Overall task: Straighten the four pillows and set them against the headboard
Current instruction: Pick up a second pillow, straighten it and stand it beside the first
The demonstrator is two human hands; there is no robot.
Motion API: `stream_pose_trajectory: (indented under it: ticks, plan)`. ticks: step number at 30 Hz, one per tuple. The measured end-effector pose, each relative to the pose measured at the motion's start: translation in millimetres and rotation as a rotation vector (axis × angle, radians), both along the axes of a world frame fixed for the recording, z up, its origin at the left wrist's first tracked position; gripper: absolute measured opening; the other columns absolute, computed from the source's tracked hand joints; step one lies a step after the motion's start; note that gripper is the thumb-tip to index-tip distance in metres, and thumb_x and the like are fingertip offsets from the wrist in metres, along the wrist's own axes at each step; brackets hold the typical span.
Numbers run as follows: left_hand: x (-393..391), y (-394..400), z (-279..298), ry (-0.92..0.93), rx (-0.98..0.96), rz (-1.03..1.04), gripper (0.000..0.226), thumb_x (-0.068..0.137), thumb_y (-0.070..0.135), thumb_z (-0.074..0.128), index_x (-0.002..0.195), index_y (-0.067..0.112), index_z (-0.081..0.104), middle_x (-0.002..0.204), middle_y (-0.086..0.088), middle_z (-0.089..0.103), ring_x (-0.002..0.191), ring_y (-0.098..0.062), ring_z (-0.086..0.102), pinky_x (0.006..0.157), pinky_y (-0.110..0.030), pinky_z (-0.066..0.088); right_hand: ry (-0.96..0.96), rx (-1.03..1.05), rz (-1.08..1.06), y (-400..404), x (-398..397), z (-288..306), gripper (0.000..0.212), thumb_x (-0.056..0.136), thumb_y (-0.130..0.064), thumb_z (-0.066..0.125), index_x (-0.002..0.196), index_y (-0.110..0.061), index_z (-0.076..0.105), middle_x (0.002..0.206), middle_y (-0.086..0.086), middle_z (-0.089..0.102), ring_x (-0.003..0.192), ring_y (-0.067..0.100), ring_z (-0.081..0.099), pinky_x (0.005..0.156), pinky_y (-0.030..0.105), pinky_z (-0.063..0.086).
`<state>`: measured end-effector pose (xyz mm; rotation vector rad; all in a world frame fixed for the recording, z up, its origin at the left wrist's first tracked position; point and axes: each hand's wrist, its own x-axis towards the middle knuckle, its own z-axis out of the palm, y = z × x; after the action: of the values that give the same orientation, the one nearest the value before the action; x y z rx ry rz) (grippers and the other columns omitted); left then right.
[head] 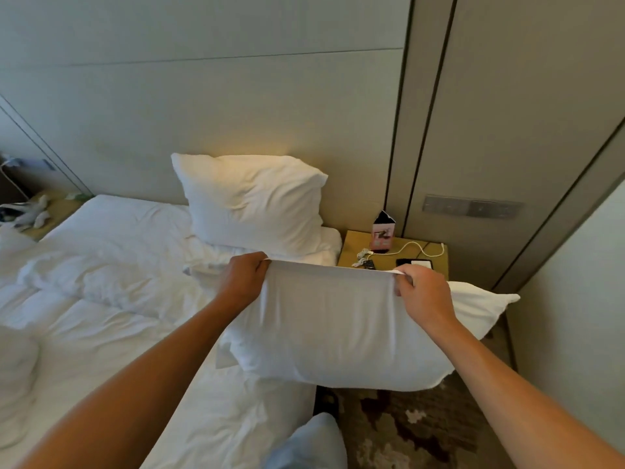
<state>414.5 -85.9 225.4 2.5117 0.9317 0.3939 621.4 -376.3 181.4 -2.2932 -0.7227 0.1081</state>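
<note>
Both hands, left hand (244,278) and right hand (424,297), pinch the near pillow's (338,336) top edge, fingers (402,282) closed, pillow hanging below.

A nightstand (348,252) stands at three o'clock of the bed, carrying a small card (383,231), a white cable (411,247), a remote (368,264) and a dark phone (404,262). A switch panel (471,207) is set in the wall at two o'clock of it. Patterned carpet (406,431) lies at six o'clock, and a rumpled duvet (101,289) covers the mattress.
</note>
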Motion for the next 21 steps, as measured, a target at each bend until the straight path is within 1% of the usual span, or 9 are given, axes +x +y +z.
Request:
stream_pose_trajectory:
  ticks: [4, 7, 11, 12, 14, 16, 17, 19, 21]
  plan:
    - [27, 34, -1, -0.003, 0.012, -0.034, 0.025, 0.099, 0.022, 0.055, 0.08, 0.019, 0.071, 0.07, 0.002, 0.069, 0.069, -0.021, 0.067, 0.068, -0.036, 0.056, -0.005, 0.035, -0.029, 25, 20, -1, 0.022, 0.106, -0.023, 0.059, 0.115, -0.017, 0.079, 0.094, 0.0, 0.077, 0.078, 0.015, 0.071, 0.077, 0.034, 0.06]
    - [45, 74, -4, -0.024, 0.013, -0.029, 0.024, 0.099, 0.023, 0.055, 0.085, 0.019, 0.074, 0.072, 0.002, 0.07, 0.069, -0.02, 0.068, 0.068, -0.035, 0.057, -0.04, 0.032, -0.016, 61, 38, 2, 0.022, 0.106, -0.025, 0.06, 0.114, -0.017, 0.079, 0.097, 0.001, 0.077, 0.078, 0.018, 0.071, 0.077, 0.036, 0.062]
    - [63, 139, -4, -0.053, 0.006, 0.012, 0.025, 0.1, 0.027, 0.054, 0.092, 0.022, 0.077, 0.077, 0.004, 0.071, 0.071, -0.019, 0.067, 0.068, -0.031, 0.052, -0.06, 0.024, 0.004, 128, 62, 9, 0.021, 0.106, -0.026, 0.06, 0.112, -0.02, 0.08, 0.097, -0.002, 0.076, 0.075, 0.015, 0.07, 0.071, 0.03, 0.06]
    - [67, 156, -5, -0.05, 0.012, 0.016, 0.025, 0.101, 0.026, 0.053, 0.092, 0.021, 0.076, 0.079, 0.003, 0.073, 0.073, -0.02, 0.067, 0.069, -0.031, 0.052, -0.052, 0.013, 0.005, 147, 68, 10, 0.021, 0.106, -0.026, 0.06, 0.111, -0.022, 0.079, 0.095, -0.003, 0.076, 0.074, 0.013, 0.07, 0.07, 0.029, 0.059]
    - [73, 188, -6, -0.029, 0.023, 0.015, 0.026, 0.101, 0.026, 0.052, 0.09, 0.021, 0.076, 0.083, -0.001, 0.075, 0.077, -0.025, 0.069, 0.072, -0.034, 0.056, -0.029, -0.007, 0.012, 180, 77, 8, 0.02, 0.106, -0.028, 0.059, 0.106, -0.028, 0.079, 0.084, -0.011, 0.074, 0.069, 0.008, 0.069, 0.066, 0.025, 0.057]
    - [78, 216, -12, -0.001, 0.01, 0.017, 0.027, 0.101, 0.027, 0.052, 0.093, 0.021, 0.076, 0.089, -0.002, 0.077, 0.082, -0.026, 0.07, 0.074, -0.036, 0.058, -0.003, -0.039, 0.026, 209, 82, 3, 0.019, 0.106, -0.028, 0.059, 0.098, -0.034, 0.076, 0.073, -0.018, 0.069, 0.063, 0.004, 0.068, 0.06, 0.02, 0.051]
    - [79, 229, -17, 0.013, -0.004, 0.022, 0.027, 0.102, 0.027, 0.052, 0.095, 0.022, 0.077, 0.092, -0.002, 0.077, 0.084, -0.026, 0.07, 0.075, -0.035, 0.058, 0.018, -0.058, 0.03, 222, 83, -2, 0.018, 0.106, -0.028, 0.059, 0.098, -0.034, 0.075, 0.071, -0.02, 0.068, 0.062, 0.002, 0.068, 0.059, 0.018, 0.048]
    - [81, 252, -30, 0.039, -0.03, 0.029, 0.026, 0.101, 0.027, 0.052, 0.097, 0.022, 0.077, 0.095, -0.003, 0.078, 0.087, -0.027, 0.07, 0.076, -0.035, 0.057, 0.061, -0.096, 0.022, 246, 83, -15, 0.018, 0.106, -0.029, 0.06, 0.104, -0.029, 0.077, 0.075, -0.019, 0.068, 0.062, -0.001, 0.068, 0.06, 0.015, 0.044]
    - [82, 273, -46, 0.066, -0.049, 0.028, 0.025, 0.101, 0.026, 0.052, 0.095, 0.022, 0.076, 0.095, -0.003, 0.077, 0.088, -0.027, 0.07, 0.075, -0.035, 0.056, 0.098, -0.142, 0.007, 268, 81, -28, 0.021, 0.106, -0.03, 0.06, 0.114, -0.024, 0.078, 0.083, -0.014, 0.072, 0.063, -0.001, 0.068, 0.064, 0.011, 0.041]
